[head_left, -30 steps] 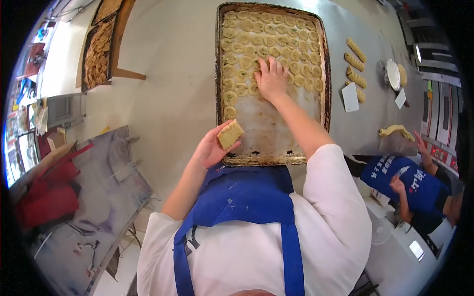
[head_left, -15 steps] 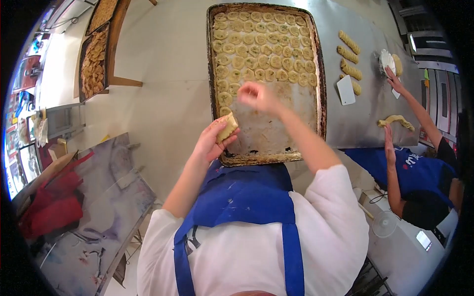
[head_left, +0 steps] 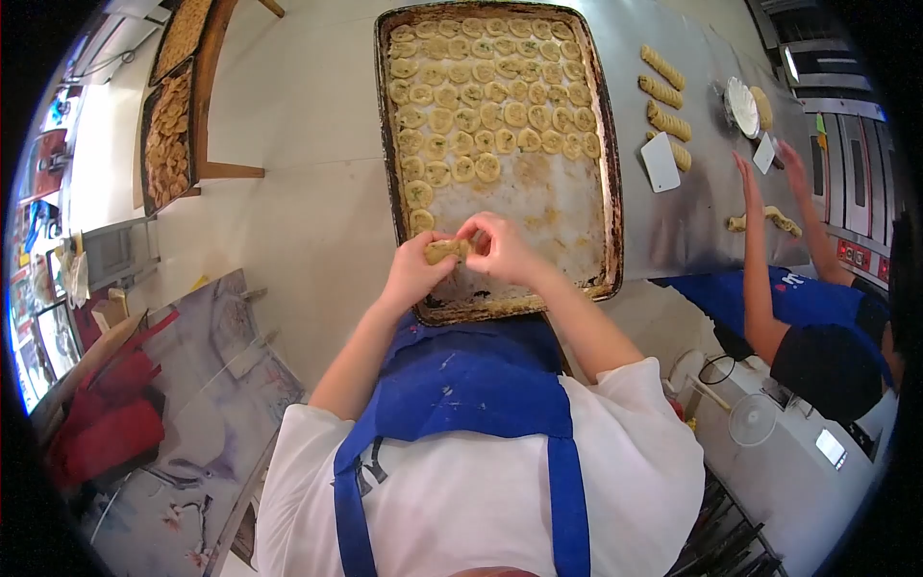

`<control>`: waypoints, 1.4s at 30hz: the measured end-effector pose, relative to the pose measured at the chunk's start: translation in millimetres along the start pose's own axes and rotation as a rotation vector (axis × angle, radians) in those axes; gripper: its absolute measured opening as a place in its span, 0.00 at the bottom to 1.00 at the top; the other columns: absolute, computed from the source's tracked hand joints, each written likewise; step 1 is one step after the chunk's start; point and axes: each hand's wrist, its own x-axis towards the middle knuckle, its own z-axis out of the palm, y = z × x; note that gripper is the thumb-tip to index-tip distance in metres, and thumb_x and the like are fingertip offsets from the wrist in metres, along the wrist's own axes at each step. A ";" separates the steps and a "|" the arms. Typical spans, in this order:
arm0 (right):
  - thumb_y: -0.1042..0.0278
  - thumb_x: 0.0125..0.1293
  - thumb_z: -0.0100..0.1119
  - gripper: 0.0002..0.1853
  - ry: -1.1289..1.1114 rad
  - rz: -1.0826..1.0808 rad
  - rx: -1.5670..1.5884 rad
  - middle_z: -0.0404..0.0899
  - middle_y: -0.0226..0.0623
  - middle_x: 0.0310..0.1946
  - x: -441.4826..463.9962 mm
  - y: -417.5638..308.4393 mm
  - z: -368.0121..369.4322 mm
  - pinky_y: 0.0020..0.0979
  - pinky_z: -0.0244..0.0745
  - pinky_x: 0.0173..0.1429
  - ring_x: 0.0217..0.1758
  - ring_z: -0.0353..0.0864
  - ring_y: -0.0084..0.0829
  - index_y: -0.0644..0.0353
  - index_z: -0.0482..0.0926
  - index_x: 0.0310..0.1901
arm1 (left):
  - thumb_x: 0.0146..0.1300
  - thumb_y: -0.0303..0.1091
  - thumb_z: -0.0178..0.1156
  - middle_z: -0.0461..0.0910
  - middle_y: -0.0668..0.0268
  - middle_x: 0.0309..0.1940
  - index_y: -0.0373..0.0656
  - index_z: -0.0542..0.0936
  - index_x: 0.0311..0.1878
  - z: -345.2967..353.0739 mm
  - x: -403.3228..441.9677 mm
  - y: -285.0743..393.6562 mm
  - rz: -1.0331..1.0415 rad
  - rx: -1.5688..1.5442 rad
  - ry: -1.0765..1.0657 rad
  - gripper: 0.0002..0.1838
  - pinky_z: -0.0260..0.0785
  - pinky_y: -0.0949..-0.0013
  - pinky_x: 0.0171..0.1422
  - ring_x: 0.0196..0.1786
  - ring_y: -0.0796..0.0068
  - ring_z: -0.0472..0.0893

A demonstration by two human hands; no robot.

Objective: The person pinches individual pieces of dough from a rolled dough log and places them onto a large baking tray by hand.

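Observation:
My left hand (head_left: 415, 273) is closed round a short piece of sliced dough roll (head_left: 442, 252) above the lower left of a large dark-rimmed baking tray (head_left: 615, 192). Beside it, my right hand (head_left: 502, 252) has its fingers pinched together at the right end of the piece; what they hold is too small to make out. Rows of round dough slices (head_left: 490, 115) fill the upper part of the tray. On the left side the slices run further down, close to my left hand.
Sliced dough rolls (head_left: 661, 91) and a white scraper (head_left: 661, 163) lie on the metal table (head_left: 707, 212) at right. There a co-worker's hands touch a long dough strip (head_left: 784, 222), near a white bowl (head_left: 741, 107). Trays of brown pieces (head_left: 167, 139) stand at upper left.
My right hand has come down from the rows of slices to my left hand. The view has shifted, with the tray further left. The co-worker's hands are both at the dough strip.

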 end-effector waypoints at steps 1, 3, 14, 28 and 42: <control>0.74 0.54 0.63 0.15 0.061 -0.038 -0.151 0.79 0.34 0.34 3.2 0.0 -6.9 0.28 0.77 0.39 0.36 0.82 0.26 0.61 0.77 0.45 | 0.61 0.31 0.62 0.82 0.65 0.36 0.38 0.78 0.49 0.2 2.7 -3.6 0.141 0.207 0.068 0.14 0.76 0.74 0.37 0.37 0.78 0.82; 0.71 0.55 0.64 0.14 0.236 -0.038 -0.312 0.79 0.38 0.37 16.5 13.6 -25.4 0.32 0.77 0.43 0.38 0.81 0.32 0.61 0.78 0.44 | 0.60 0.29 0.62 0.82 0.65 0.34 0.37 0.78 0.48 -0.8 5.6 -3.1 0.162 0.278 0.101 0.13 0.75 0.74 0.36 0.35 0.80 0.81; 0.60 0.63 0.62 0.20 0.298 -0.130 -0.763 0.69 0.40 0.54 60.3 68.2 -82.6 0.41 0.68 0.58 0.57 0.70 0.41 0.55 0.74 0.55 | 0.61 0.28 0.62 0.80 0.65 0.37 0.37 0.76 0.51 -1.5 -10.4 -2.4 -0.112 -0.191 0.057 0.15 0.76 0.74 0.37 0.35 0.79 0.80; 0.49 0.72 0.43 0.27 0.457 0.026 -1.035 0.50 0.45 0.70 114.7 65.5 -68.1 0.54 0.40 0.73 0.75 0.45 0.45 0.50 0.58 0.68 | 0.72 0.35 0.48 0.71 0.54 0.58 0.38 0.65 0.66 -1.2 -8.5 3.1 -0.296 -0.934 -0.050 0.22 0.72 0.58 0.62 0.59 0.57 0.76; 0.55 0.61 0.64 0.23 0.034 -0.018 -0.073 0.76 0.41 0.50 53.8 18.6 -49.0 0.34 0.75 0.46 0.43 0.80 0.32 0.55 0.77 0.55 | 0.73 0.36 0.47 0.77 0.55 0.53 0.37 0.67 0.64 8.5 -1.6 12.4 -0.302 -0.977 -0.070 0.21 0.78 0.64 0.53 0.53 0.59 0.80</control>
